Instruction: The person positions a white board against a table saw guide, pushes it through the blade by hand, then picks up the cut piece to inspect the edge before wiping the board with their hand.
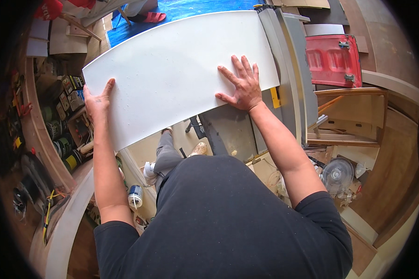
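Well to the left of the white panel (172, 69), we see a yellow cable (46, 218) lying loose. Nearer to the panel's left end, we find dark tins (73, 160) standing in a row on a shelf. At that left end we have our left hand (97, 102) holding the edge, thumb laid on the upper face and fingers at the side, their tips hidden from us. Below the panel's near left corner stands a small white and blue tub (135, 196). The panel itself stretches out in front of us, its upper face up, and beyond its far edge we see a blue sheet (186, 9). Toward the panel's right end our right hand (244, 86) rests flat on it, fingers spread wide, gripping nothing. Just past that end runs a grey rail (288, 69); we cannot tell whether the two touch. Farther right of the panel we see a red board (330, 60) with black latches, and nearer us a clear round cover (338, 174).
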`<state>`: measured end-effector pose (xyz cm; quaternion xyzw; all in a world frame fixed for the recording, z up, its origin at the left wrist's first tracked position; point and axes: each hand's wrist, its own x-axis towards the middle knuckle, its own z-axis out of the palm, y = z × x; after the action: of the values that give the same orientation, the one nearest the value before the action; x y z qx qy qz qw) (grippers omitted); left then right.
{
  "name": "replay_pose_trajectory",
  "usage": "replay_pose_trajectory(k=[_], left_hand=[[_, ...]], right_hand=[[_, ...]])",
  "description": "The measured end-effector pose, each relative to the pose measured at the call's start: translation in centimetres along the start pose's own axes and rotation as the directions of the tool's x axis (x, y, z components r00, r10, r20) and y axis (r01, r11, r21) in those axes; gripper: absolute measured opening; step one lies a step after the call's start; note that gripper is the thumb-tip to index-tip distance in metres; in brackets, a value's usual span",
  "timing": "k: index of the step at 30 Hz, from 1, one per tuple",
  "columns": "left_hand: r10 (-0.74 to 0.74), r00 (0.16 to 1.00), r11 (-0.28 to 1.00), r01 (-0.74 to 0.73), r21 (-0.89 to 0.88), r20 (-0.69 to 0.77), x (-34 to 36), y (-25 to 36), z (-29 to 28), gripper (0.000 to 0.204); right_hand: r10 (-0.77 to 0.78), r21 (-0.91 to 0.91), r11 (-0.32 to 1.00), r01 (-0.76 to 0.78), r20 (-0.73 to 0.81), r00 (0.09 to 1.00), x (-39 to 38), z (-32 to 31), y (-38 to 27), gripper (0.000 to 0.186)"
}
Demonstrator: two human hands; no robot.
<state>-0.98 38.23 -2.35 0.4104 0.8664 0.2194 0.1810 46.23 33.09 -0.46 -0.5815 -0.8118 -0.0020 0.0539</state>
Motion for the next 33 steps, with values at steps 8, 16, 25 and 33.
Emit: replay_pose_trajectory(k=[8, 16, 25, 33], left_hand=[[0.015, 1.000, 1.000, -0.015, -0.014, 0.013, 0.0, 0.4, -0.2, 0.121], [0.003, 0.999, 1.000, -0.001, -0.030, 0.050, -0.1, 1.5, -0.5, 0.117], [-0.005, 0.999, 0.999, 0.007, -0.049, 0.050, 0.9, 0.8, -0.1, 0.123], [0.056, 0.998, 0.996, -0.055, -0.073, 0.010, 3.8, -2.6, 0.0, 0.124]], right_hand=[[0.005, -0.007, 1.000, -0.005, 0.009, 1.000, 0.2, 0.0, 0.0, 0.087], [0.010, -0.014, 1.000, -0.010, 0.010, 1.000, 0.4, 0.0, 0.1, 0.087], [0.006, -0.014, 1.000, -0.006, -0.003, 1.000, 1.1, -0.1, -0.1, 0.086], [-0.045, -0.014, 0.999, 0.045, -0.035, 0.998, 3.4, 0.6, -1.0, 0.088]])
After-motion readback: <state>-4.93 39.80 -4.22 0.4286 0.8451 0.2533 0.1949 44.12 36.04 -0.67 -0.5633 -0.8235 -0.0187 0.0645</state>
